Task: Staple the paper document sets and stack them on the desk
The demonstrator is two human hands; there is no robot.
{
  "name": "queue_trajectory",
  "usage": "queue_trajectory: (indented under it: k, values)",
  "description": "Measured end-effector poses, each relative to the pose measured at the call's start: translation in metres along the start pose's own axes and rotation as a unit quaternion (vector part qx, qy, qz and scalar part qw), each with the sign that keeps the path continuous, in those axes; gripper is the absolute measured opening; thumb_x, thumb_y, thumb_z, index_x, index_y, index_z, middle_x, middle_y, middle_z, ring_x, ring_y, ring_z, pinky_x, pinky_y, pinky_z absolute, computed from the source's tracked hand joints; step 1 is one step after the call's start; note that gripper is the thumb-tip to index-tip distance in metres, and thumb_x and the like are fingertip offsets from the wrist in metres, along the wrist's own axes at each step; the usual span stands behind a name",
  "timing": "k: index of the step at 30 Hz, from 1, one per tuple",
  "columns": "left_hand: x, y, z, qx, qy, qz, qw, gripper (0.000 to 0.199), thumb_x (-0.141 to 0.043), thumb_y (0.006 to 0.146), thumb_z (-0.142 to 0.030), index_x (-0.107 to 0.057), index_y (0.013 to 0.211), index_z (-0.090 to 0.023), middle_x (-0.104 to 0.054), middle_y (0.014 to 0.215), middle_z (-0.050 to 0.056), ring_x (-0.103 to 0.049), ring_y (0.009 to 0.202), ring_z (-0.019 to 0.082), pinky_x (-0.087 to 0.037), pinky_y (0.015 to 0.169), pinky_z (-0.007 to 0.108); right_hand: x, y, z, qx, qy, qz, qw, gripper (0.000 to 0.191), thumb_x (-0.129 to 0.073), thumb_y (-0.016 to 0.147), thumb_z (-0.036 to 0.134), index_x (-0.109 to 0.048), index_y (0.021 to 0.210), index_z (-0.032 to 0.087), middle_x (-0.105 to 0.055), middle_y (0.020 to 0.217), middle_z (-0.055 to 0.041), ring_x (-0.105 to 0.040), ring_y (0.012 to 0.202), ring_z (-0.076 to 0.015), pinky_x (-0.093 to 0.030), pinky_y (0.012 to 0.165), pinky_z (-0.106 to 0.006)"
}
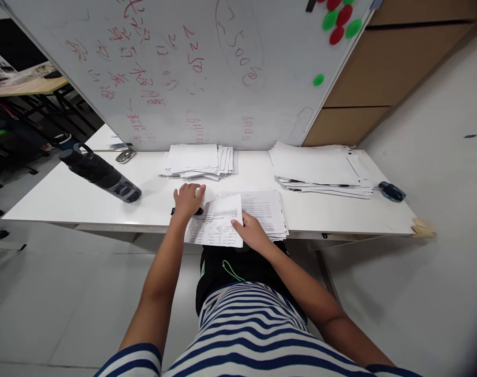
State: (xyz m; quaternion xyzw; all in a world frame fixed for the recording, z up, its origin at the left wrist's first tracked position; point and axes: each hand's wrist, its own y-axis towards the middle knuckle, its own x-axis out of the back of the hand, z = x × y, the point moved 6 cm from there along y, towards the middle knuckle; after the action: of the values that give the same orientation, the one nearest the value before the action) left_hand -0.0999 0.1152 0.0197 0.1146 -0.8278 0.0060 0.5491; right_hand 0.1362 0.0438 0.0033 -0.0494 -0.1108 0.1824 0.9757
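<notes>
A few printed sheets [218, 226] with a round black stamp-like mark are pinched at their right edge between the thumb and fingers of my right hand [252, 230]. Their lower part reaches past the table's front edge. My left hand [189, 200] is at the left end of these sheets, palm down, fingers stretched out and apart. A small black object [199, 211] shows on both sides of my left wrist; most of it is hidden, so its kind is unclear. Behind the sheets lies a stack of printed pages [264, 208], partly covered by them.
Two paper piles stand along the whiteboard [238, 104]: a left pile [195, 157] and a larger right pile [317, 165]. A dark bottle [104, 177] and a computer mouse [125, 156] are at the left of the white table [85, 204]. A dark blue object [392, 191] lies far right.
</notes>
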Motion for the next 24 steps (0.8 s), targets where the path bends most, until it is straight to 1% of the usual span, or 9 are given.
queue_trajectory:
  k: [2,4,7,10,13,15,17,19,24]
  values:
    - [-0.014,0.002,0.002,0.017,0.03,-0.011,0.999,0.053,-0.034,0.095,-0.057,-0.062,0.121,-0.02,-0.056,0.138,0.017,-0.031,0.142,0.041,-0.015,0.111,0.068,0.0,0.0,0.0,-0.001,0.01,0.006,1.0,0.032,-0.053,0.091,0.038,-0.066,0.117,0.024,-0.072,0.116,-0.0053,-0.066,0.105,-0.0251,-0.051,0.087,-0.037]
    - [-0.024,0.001,0.002,0.005,0.066,-0.028,0.997,0.052,-0.039,0.093,-0.055,-0.059,0.125,-0.019,-0.051,0.143,0.019,-0.021,0.146,0.042,-0.01,0.112,0.07,-0.001,-0.001,0.0,-0.002,0.015,0.011,1.0,0.033,-0.052,0.092,0.039,-0.066,0.117,0.024,-0.072,0.114,-0.0054,-0.066,0.104,-0.0248,-0.051,0.087,-0.037]
    - [-0.031,-0.003,-0.001,-0.029,0.1,-0.046,0.994,0.05,-0.041,0.094,-0.05,-0.057,0.127,-0.018,-0.048,0.146,0.019,-0.016,0.148,0.04,-0.005,0.114,0.068,-0.002,-0.002,0.0,0.003,0.012,0.006,1.0,0.032,-0.052,0.092,0.038,-0.067,0.116,0.023,-0.073,0.11,-0.0052,-0.066,0.103,-0.0243,-0.051,0.088,-0.037]
    - [-0.027,-0.002,-0.001,-0.016,0.079,-0.054,0.995,0.05,-0.04,0.095,-0.05,-0.058,0.126,-0.017,-0.052,0.141,0.019,-0.022,0.146,0.04,-0.012,0.114,0.067,-0.003,-0.002,-0.003,0.001,0.014,0.006,1.0,0.032,-0.052,0.092,0.04,-0.067,0.115,0.022,-0.073,0.11,-0.0053,-0.067,0.101,-0.024,-0.051,0.086,-0.036]
    - [-0.013,0.0,0.004,0.012,-0.021,-0.061,0.998,0.05,-0.038,0.095,-0.054,-0.058,0.124,-0.019,-0.06,0.133,0.016,-0.04,0.137,0.036,-0.032,0.109,0.055,-0.003,-0.003,-0.008,-0.02,0.007,0.013,1.0,0.033,-0.055,0.091,0.041,-0.066,0.116,0.023,-0.073,0.112,-0.0055,-0.067,0.098,-0.0243,-0.052,0.083,-0.036]
    - [0.001,-0.005,0.009,0.01,-0.118,-0.103,0.988,0.049,-0.029,0.098,-0.052,-0.057,0.123,-0.021,-0.064,0.128,0.011,-0.053,0.126,0.027,-0.043,0.102,0.043,-0.002,-0.004,-0.011,-0.027,-0.002,0.024,0.999,0.033,-0.056,0.09,0.041,-0.067,0.115,0.023,-0.073,0.112,-0.0055,-0.068,0.098,-0.0251,-0.052,0.083,-0.037]
    - [0.014,-0.018,0.019,0.0,-0.182,-0.17,0.968,0.049,-0.02,0.1,-0.047,-0.057,0.12,-0.022,-0.065,0.124,0.008,-0.058,0.117,0.021,-0.046,0.097,0.036,-0.003,-0.003,-0.011,-0.026,-0.01,0.04,0.999,0.031,-0.055,0.09,0.041,-0.07,0.11,0.023,-0.074,0.108,-0.0057,-0.068,0.097,-0.0261,-0.053,0.082,-0.038]
    - [0.019,-0.035,0.033,0.005,-0.184,-0.205,0.961,0.05,-0.018,0.101,-0.044,-0.061,0.112,-0.021,-0.067,0.116,0.008,-0.06,0.111,0.02,-0.047,0.093,0.035,-0.003,-0.002,-0.01,-0.019,-0.018,0.045,0.999,0.03,-0.053,0.091,0.041,-0.073,0.104,0.022,-0.075,0.104,-0.006,-0.068,0.096,-0.0267,-0.053,0.083,-0.038]
    - [-0.003,-0.059,0.061,0.019,-0.05,-0.146,0.988,0.046,-0.026,0.099,-0.043,-0.065,0.085,-0.022,-0.066,0.086,0.011,-0.06,0.096,0.026,-0.044,0.087,0.041,0.014,0.003,-0.005,-0.016,-0.033,0.02,0.999,0.031,-0.053,0.09,0.035,-0.075,0.106,0.02,-0.075,0.104,-0.0073,-0.069,0.099,-0.0287,-0.052,0.089,-0.042]
